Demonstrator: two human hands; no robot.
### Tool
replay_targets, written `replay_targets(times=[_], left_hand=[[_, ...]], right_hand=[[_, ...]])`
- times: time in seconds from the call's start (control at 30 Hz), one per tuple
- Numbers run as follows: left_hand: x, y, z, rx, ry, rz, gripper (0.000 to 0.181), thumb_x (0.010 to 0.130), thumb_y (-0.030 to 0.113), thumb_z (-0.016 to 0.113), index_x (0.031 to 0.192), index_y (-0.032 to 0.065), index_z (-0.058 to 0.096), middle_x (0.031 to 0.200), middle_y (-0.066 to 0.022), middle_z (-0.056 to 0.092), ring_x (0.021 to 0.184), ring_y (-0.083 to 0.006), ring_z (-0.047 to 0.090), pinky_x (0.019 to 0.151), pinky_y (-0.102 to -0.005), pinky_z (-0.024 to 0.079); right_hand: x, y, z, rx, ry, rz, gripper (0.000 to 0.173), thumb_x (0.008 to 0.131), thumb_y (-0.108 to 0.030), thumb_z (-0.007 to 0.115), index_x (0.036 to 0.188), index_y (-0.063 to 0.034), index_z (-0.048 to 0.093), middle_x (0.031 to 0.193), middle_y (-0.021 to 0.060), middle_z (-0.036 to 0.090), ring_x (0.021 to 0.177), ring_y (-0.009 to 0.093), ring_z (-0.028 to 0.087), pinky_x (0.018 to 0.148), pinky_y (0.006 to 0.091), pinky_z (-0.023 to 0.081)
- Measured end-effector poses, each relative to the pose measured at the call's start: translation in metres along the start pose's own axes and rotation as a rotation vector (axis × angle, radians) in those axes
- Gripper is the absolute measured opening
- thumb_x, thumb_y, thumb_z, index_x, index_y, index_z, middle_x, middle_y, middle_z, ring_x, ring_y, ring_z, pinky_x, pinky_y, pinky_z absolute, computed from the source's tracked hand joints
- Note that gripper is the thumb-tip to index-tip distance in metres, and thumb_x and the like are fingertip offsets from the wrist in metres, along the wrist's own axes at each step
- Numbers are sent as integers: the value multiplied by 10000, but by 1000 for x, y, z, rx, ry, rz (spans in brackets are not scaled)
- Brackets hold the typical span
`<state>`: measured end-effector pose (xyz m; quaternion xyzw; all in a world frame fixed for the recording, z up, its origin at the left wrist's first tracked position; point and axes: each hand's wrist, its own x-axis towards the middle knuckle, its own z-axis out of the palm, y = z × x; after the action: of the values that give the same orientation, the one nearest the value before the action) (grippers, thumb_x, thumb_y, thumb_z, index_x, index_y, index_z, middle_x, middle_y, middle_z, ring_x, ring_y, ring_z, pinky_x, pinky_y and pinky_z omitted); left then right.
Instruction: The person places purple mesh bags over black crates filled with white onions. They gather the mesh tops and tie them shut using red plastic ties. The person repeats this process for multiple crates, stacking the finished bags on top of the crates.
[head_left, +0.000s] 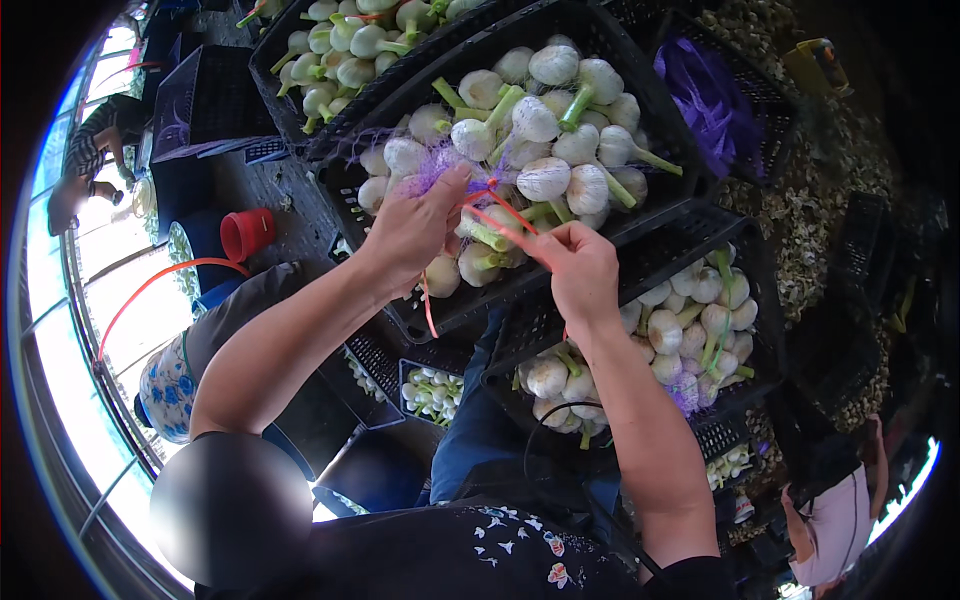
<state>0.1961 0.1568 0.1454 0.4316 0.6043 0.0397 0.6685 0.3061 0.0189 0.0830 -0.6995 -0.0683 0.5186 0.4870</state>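
My left hand (424, 225) grips the gathered purple mesh (442, 166) of a net bag, over a black plastic crate (637, 217) heaped with garlic bulbs (544, 178). An orange-red tie (512, 210) runs from the bunched mesh to my right hand (581, 255), whose thumb and fingers pinch it. Another strip of orange-red tie (428, 307) hangs below my left hand. Some bulbs lie beneath the mesh; which ones are inside the net I cannot tell. Their green stems are cut short.
More garlic fills a crate (769, 300) at the lower right and another (262, 67) at the upper left. Purple netting (697, 97) lies in a crate at the upper right. A red bucket (247, 234) stands at left. Several people are around; garlic skins litter the floor (795, 247).
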Motion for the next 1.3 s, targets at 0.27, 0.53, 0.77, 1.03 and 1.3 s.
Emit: replay_targets(times=[0.27,0.53,0.77,1.03,1.3], left_hand=[[10,-8,-6,-155,-169,-29,325,941,333,608,701,125,540,592,38,419,495,-68,336,476,-255,259],[9,-19,-1,-165,-111,-182,307,930,295,629,685,140,527,561,50,391,465,-59,316,432,-236,215],[11,-17,-7,-153,-147,-156,234,930,252,628,748,139,535,571,65,385,469,-41,286,430,-234,179],[14,-22,-6,-220,-169,-146,132,910,225,644,830,137,585,570,83,372,478,-37,282,456,-228,189],[18,-25,-5,-190,-125,-141,112,919,207,593,851,120,613,572,75,384,483,-43,286,468,-231,194]], right_hand=[[-29,-3,12,69,-96,-275,167,897,-140,577,897,18,631,647,103,602,571,138,544,581,289,451],[-20,-18,31,-378,-139,-680,80,830,-98,595,854,-57,660,835,113,596,779,304,595,686,400,476],[-15,-30,25,-785,-56,-795,92,783,-70,648,844,-108,707,837,87,589,758,275,573,687,382,472],[23,-29,44,1,-82,-132,133,845,-67,567,856,-7,686,792,84,669,694,205,632,673,316,494],[30,-39,40,390,-187,186,127,893,-137,659,882,-10,657,762,61,666,673,105,612,634,224,460]])
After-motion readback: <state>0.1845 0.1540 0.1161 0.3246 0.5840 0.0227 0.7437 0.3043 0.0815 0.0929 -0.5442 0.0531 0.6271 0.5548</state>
